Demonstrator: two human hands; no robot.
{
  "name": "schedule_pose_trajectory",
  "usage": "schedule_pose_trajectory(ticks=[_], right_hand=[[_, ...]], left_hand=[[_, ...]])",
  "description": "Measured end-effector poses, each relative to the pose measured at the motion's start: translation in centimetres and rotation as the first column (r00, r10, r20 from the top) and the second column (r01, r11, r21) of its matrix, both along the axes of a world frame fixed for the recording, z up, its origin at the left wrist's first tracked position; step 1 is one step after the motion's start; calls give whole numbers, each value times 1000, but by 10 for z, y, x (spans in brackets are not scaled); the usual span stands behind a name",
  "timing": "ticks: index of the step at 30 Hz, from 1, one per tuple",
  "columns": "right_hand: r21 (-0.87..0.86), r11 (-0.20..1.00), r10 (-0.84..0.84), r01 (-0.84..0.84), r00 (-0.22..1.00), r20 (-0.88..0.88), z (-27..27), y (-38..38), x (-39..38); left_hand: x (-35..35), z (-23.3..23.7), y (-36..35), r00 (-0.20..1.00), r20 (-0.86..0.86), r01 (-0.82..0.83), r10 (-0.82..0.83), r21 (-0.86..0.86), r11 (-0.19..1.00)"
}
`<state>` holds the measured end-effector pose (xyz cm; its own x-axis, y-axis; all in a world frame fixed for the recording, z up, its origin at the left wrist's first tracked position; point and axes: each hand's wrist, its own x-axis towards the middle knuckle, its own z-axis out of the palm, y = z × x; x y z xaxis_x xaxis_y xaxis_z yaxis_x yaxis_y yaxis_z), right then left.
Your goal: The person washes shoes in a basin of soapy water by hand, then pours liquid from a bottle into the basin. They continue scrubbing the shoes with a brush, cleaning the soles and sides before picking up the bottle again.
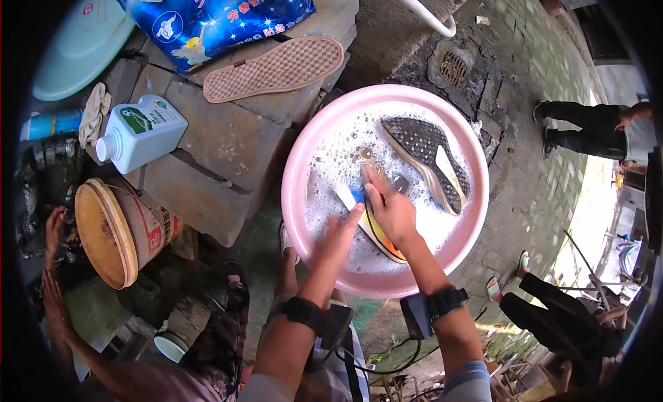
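A black woven slip-on shoe [425, 150] with a pale sole lies in the sudsy water of a pink basin [298, 215], on its right side. A second shoe [378, 237], half sunk in the foam, shows a white edge and blue, yellow and orange inside. My left hand [338, 235] is closed on its near side, thumb along the white edge. My right hand [391, 210] is curled over the same shoe, fingers in the suds. A small dark piece [400, 184] sticks out beside it; I cannot tell what this hand holds.
On the stone ledge are an insole [276, 69], a blue detergent bag [228, 22] and a white bottle [148, 131]. A bucket [114, 229] lies tipped near another person's hands [55, 264]. People stand at right [587, 129]. A drain [454, 67] lies beyond the basin.
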<state>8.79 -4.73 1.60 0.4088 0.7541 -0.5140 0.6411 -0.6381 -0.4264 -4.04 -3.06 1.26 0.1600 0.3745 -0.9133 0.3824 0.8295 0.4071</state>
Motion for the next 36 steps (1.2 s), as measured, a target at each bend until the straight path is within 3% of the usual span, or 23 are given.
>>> schedule_pose_trajectory(ticks=[4, 6, 8, 9, 12, 16, 18, 21, 23, 25, 27, 28, 29, 30, 31, 32, 33, 34, 35, 36], right_hand=[[177, 984, 30, -9, 993, -115, 28, -75, -13], [238, 971, 45, -9, 988, -146, 31, -72, -14], [27, 992, 126, -125, 991, -45, 29, -30, -11], [48, 995, 94, -91, 994, -56, 18, -15, -9], [54, 998, 46, -44, 998, -52, -15, 18, 3], [-5, 999, -31, 31, 999, -23, -6, 14, 13], [-21, 999, -40, 40, 999, -5, -3, -2, 22], [-36, 998, -57, 56, 998, -6, 10, -25, 29], [7, 998, -70, 70, 997, -44, 16, -43, 35], [-18, 995, -98, 96, 991, -89, 26, -62, 38], [195, 964, -131, 182, 959, -250, 38, -80, 37], [337, 927, -92, 164, 971, -219, 39, -87, 36], [337, 927, -95, 166, 971, -219, 48, -89, 37], [181, 961, -162, 211, 954, -254, 61, -90, 37], [22, 969, -231, 247, 932, -278, 71, -91, 37], [29, 972, -217, 233, 939, -266, 74, -93, 37], [35, 971, -220, 238, 937, -271, 74, -98, 35], [43, 969, -221, 242, 936, -275, 72, -102, 33], [49, 967, -225, 248, 934, -278, 68, -107, 31], [102, 971, -184, 217, 946, -266, 62, -114, 28]], left_hand=[[-3, -43, -20, 999, 14, -31, 31, 7, 999], [-6, -60, -29, 999, 3, -37, 37, 57, 998], [-5, -44, -16, 998, -52, 47, -44, 50, 998], [-4, -34, -11, 987, -107, 123, -119, 30, 992], [2, -19, -5, 992, -104, 76, -76, 3, 997], [-3, -40, -15, 989, -136, 64, -59, 31, 997], [-3, -49, -22, 978, 11, -207, 207, 70, 976], [2, -12, -16, 935, 60, -347, 348, -36, 937], [0, -19, -20, 923, 27, -381, 385, -97, 919], [-5, -32, -28, 707, 374, -577, 600, -185, 796], [-10, -38, -31, 668, 371, -605, 645, -235, 761], [-15, -54, -39, 643, 382, -638, 664, -213, 740], [-17, -58, -43, 617, 393, -669, 682, -195, 718], [-26, -59, -44, 738, 299, -587, 604, -155, 794], [-25, -40, -39, 739, 301, -586, 602, -153, 796], [-22, -9, -31, 884, 264, -418, 385, 81, 905], [-21, 8, -26, 974, 166, -199, 155, 298, 934], [-25, 1, -29, 937, 347, -242, 47, 544, 804], [-23, 16, -18, 937, 347, -235, 37, 549, 802], [-24, 31, -7, 959, 97, 85, -267, 800, 594]])
